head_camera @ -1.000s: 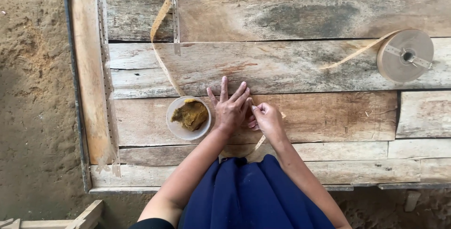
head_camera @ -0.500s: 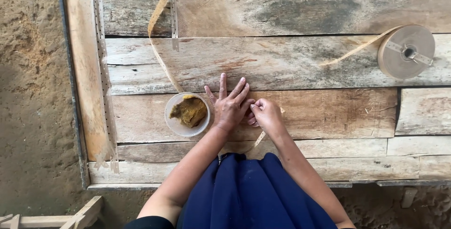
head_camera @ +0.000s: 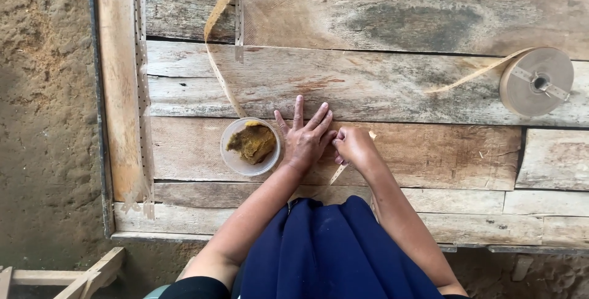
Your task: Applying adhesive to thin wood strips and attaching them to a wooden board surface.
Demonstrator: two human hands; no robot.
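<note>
The plank table (head_camera: 392, 11) carries a tape roll (head_camera: 535, 82) far right; the left hand (head_camera: 305, 141) lies flat, fingers spread, beside the paste bowl (head_camera: 250, 146); the right hand (head_camera: 351, 145) pinches a thin strip (head_camera: 338, 172).

Both forearms are bare, with no watch, ring or bracelet showing on the left hand (head_camera: 305, 141) or right hand (head_camera: 353, 147). A dark sleeve edge sits at seven o'clock; navy blue cloth covers the lap at six.
</note>
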